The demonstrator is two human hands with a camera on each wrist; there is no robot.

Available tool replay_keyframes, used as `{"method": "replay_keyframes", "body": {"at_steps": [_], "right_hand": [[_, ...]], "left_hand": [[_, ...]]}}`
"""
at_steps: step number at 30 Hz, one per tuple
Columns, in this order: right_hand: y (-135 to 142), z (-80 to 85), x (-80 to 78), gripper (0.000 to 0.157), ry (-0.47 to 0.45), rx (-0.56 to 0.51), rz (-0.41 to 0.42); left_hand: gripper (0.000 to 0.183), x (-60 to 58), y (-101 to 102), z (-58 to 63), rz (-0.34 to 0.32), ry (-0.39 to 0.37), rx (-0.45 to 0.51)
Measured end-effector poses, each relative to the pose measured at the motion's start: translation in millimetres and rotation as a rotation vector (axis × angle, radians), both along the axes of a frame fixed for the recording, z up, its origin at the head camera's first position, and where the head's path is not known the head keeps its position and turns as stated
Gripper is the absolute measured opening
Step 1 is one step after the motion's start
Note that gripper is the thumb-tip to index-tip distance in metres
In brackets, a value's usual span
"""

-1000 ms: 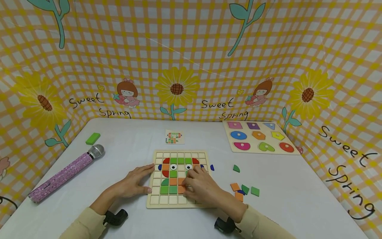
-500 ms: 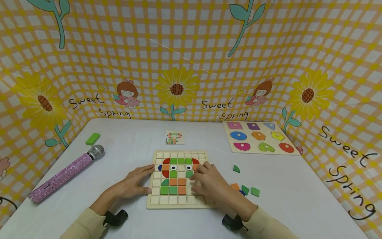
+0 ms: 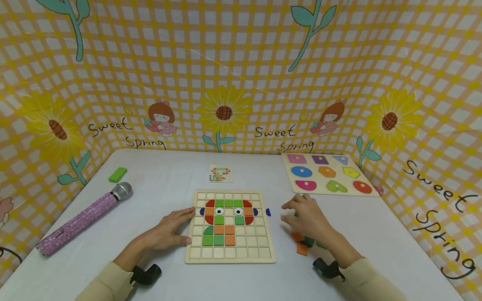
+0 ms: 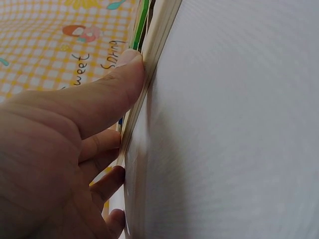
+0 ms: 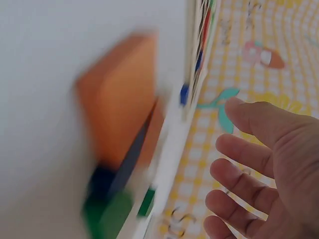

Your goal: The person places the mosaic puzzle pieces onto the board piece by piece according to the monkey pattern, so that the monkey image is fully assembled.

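A wooden grid board (image 3: 241,253) lies mid-table, with colored tiles forming a face with two eye pieces, and green and orange tiles below it. My left hand (image 3: 165,230) rests at the board's left edge, its thumb (image 4: 112,89) touching the rim in the left wrist view. To the right of the board, my right hand (image 3: 310,217) is over the loose pieces, fingers spread and nothing between them. Beneath it are an orange square tile (image 3: 302,249) and several green and blue pieces, partly hidden by the hand. A blue half-round piece (image 3: 268,212) lies just right of the board.
Behind the board is a small picture card (image 3: 221,173) with a similar pattern. A knobbed shape puzzle (image 3: 315,172) sits at the back right. On the left are a sparkly pink microphone (image 3: 80,223) and a green block (image 3: 118,174). Checkered cloth walls surround the table.
My right hand has moved right, off the board to the loose pieces, uncovering the board's right side with its red and blue tiles. My left hand has stayed at the left edge.
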State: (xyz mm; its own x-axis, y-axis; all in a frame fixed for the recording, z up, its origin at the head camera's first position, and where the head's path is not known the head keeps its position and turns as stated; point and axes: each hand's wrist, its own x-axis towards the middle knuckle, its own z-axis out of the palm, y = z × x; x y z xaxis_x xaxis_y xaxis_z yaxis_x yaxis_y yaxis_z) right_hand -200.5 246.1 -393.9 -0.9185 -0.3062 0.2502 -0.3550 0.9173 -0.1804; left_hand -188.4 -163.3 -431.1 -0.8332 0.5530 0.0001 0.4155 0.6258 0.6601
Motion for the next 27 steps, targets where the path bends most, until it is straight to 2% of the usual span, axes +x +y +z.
{"method": "replay_keyframes", "body": {"at_steps": [5, 9, 15, 27], "right_hand": [[21, -3.2, -8.6, 0.031, -0.069, 0.004, -0.095], [32, -5.6, -12.9, 0.036, -0.118, 0.020, -0.132], [39, -7.7, -15.6, 0.042, -0.148, 0.040, -0.133], [46, -14.0, -18.7, 0.032, -0.127, 0.056, -0.081]], "left_hand": [[0.079, -0.5, 0, -1.0, 0.002, 0.010, -0.001], [0.079, -0.7, 0, -1.5, 0.002, 0.005, 0.002], [0.078, 0.1, 0, -1.0, 0.001, 0.002, 0.001], [0.080, -1.8, 0, -1.4, -0.003, -0.003, -0.016]]}}
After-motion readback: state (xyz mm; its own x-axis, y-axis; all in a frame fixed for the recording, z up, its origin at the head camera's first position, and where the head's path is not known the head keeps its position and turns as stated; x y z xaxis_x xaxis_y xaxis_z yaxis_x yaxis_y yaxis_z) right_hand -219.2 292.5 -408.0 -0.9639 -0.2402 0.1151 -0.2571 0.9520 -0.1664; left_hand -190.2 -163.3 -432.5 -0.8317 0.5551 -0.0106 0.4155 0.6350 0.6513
